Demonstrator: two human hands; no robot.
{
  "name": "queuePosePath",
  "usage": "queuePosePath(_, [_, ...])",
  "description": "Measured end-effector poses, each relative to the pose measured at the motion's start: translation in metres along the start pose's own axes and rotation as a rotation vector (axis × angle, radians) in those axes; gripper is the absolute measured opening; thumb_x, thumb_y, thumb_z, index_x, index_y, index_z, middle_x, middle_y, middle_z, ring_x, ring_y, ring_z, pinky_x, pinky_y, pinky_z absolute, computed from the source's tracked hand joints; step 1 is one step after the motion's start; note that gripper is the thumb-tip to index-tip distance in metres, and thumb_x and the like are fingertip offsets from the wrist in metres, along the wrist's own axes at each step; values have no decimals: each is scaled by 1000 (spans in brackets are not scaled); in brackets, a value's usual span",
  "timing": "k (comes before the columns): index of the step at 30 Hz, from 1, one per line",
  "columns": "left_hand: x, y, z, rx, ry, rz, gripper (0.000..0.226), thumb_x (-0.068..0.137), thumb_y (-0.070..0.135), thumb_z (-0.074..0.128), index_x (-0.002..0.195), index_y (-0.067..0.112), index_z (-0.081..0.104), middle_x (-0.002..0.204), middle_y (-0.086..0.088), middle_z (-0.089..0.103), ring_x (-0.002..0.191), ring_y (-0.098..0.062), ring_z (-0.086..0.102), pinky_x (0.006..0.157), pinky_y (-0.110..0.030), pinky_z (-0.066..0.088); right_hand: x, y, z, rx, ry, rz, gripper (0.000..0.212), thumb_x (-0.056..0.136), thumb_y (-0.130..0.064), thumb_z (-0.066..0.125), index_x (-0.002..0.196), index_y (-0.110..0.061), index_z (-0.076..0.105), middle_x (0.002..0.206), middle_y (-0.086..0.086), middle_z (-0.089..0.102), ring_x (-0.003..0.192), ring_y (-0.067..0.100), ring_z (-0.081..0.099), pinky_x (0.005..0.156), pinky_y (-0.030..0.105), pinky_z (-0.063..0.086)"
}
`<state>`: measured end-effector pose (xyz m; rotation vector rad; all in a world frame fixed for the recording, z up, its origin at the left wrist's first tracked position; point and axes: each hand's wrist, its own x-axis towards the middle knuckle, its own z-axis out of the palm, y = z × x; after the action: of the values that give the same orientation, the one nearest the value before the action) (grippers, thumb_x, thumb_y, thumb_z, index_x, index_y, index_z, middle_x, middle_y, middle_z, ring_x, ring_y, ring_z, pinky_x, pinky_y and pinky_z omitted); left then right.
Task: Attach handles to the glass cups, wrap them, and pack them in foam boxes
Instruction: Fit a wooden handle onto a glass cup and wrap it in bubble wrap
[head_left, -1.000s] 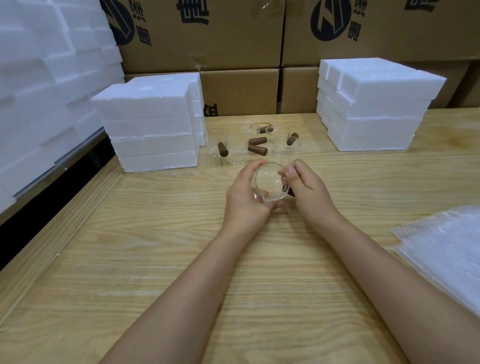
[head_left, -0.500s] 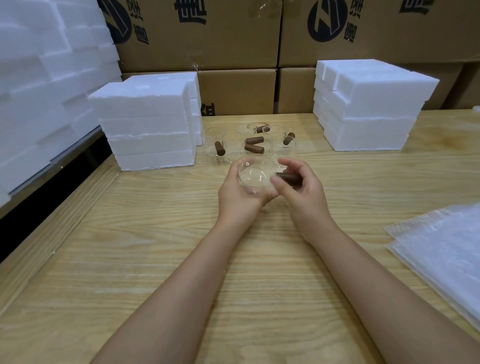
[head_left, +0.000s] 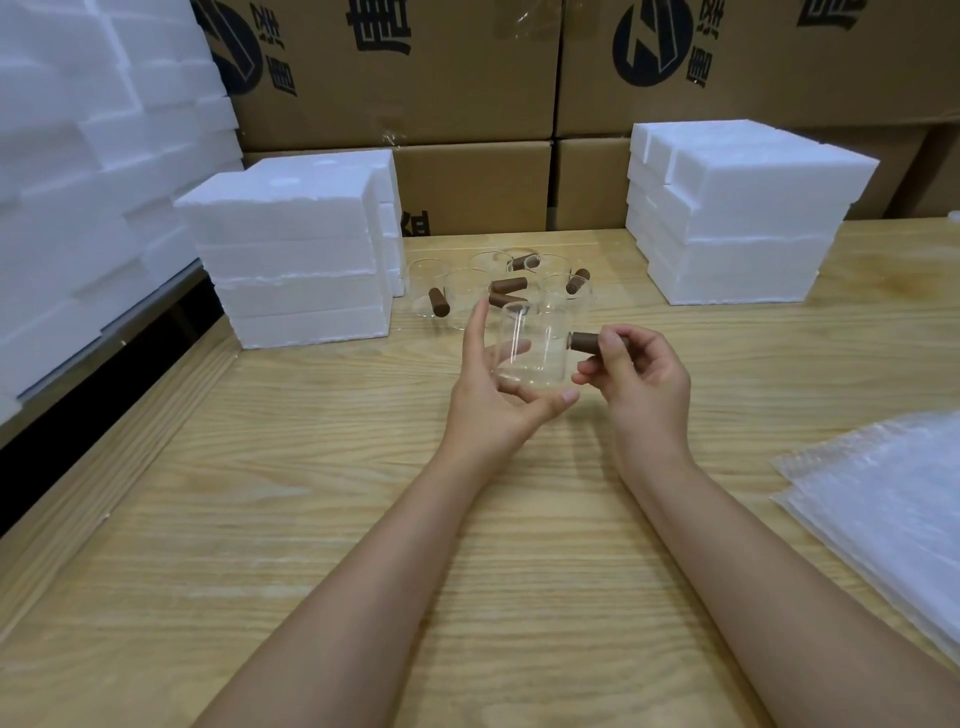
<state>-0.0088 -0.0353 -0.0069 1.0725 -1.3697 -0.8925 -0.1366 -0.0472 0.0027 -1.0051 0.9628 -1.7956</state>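
Your left hand (head_left: 493, 402) cradles the glass cup (head_left: 535, 356) between thumb and fingers, held above the middle of the tabletop (head_left: 311, 519); your right hand (head_left: 644, 379) pinches the brown handle (head_left: 586, 343), its end against the cup's right wall. This looks like the attaching step. Next, seat the handle firmly, keeping the glass steady, before reaching right for the wrap sheets (head_left: 883, 499).

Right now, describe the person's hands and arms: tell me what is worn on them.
Nothing is worn. The left hand and right hand are bare: no gloves or rings that I can make out. The left forearm and right forearm are uncovered down to the frame's edge, with no sleeve, watch or bracelet in view.
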Motion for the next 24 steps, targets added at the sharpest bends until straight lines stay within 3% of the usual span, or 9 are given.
queuePosePath(4, [-1, -1, 1, 80, -42, 49, 121, 69, 14, 86, 141, 62, 1, 126, 25, 39, 113, 1, 56, 79, -8, 48, 6, 5, -2, 24, 106, 81, 12, 91, -19, 62, 86, -8, 61, 65, 3, 62, 48, 9, 56, 52, 24, 51])
queuePosePath(7, [-1, 0, 2, 130, -67, 76, 115, 71, 14, 84, 141, 63, 7, 133, 35, 29, 119, -2, 51, 87, -16, 50, 7, 11, -2, 6, 139, 129, 23, 90, -27, 64, 80, -6, 62, 55, -3, 62, 45, 7, 55, 47, 23, 49])
queuePosePath(10, [-1, 2, 2, 127, -55, 98, 94, 74, 18, 83, 126, 69, 25, 132, 38, 34, 111, -5, 57, 86, -26, 55, 7, 13, -1, -10, 148, 160, 30, 89, -33, 65, 74, -7, 62, 52, -3, 63, 43, 7, 53, 43, 22, 47])
queuePosePath(13, [-1, 1, 1, 85, -32, 116, 76, 74, 16, 83, 121, 57, 40, 126, 29, 45, 90, -4, 66, 74, -17, 54, 7, 13, 0, -16, 153, 167, 31, 89, -32, 64, 73, -6, 61, 52, -3, 64, 42, 6, 53, 41, 21, 46])
queuePosePath(16, [0, 1, 1, 81, -18, 124, 73, 72, 11, 84, 119, 52, 44, 128, 10, 52, 77, -2, 68, 72, -14, 53, 6, 12, 2, -48, 145, 164, 31, 90, -33, 63, 74, -7, 60, 54, -3, 65, 42, 7, 52, 41, 23, 46])
queuePosePath(18, [-1, 2, 1, 105, -4, 139, 74, 71, 12, 85, 116, 55, 44, 129, 6, 53, 76, -7, 69, 73, -18, 55, 3, 10, 4, -70, 139, 147, 29, 90, -37, 61, 80, -11, 59, 65, -2, 67, 48, 9, 53, 42, 23, 46])
queuePosePath(21, [0, 1, 1, 149, 24, 166, 73, 70, 11, 85, 114, 55, 45, 122, 16, 54, 79, -13, 69, 70, -20, 56, -3, 8, 8, -124, 73, 104, 27, 85, -49, 62, 92, -24, 57, 88, 4, 64, 69, 14, 60, 48, 22, 47])
queuePosePath(24, [0, -1, 2, 189, 27, 188, 69, 70, 10, 84, 119, 45, 51, 120, 16, 55, 74, -9, 66, 66, -16, 52, -9, 6, 14, -230, -21, 97, 54, 71, -66, 66, 102, -23, 57, 110, 12, 57, 87, 19, 60, 62, 28, 51])
